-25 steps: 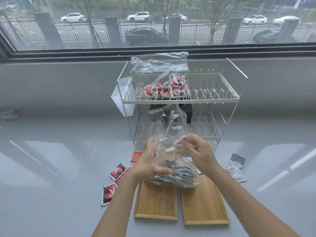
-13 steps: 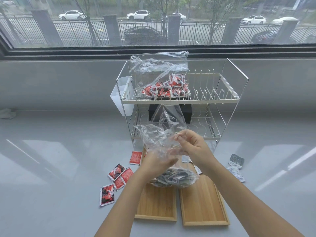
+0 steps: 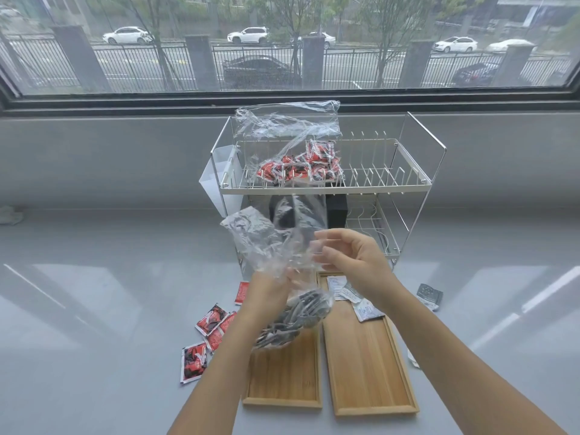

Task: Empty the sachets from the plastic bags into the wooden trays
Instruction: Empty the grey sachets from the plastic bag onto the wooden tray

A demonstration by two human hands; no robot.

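Note:
A clear plastic bag of grey sachets hangs above two wooden trays. My left hand is pushed inside the bag's mouth, partly hidden by the film. My right hand pinches the bag's upper edge from the right. The left tray lies bare under the bag. The right tray holds a few grey-white sachets at its far end. A second bag of red sachets rests on the top shelf of a wire rack.
Red sachets lie loose on the grey table left of the trays. A dark grey sachet lies right of them. A black box sits on the rack's lower shelf, a white cup holder hangs on its left side.
My left hand has gone from gripping the bag's outside into its mouth. The bag's top has folded over to the left, and the sachet bundle has tilted left.

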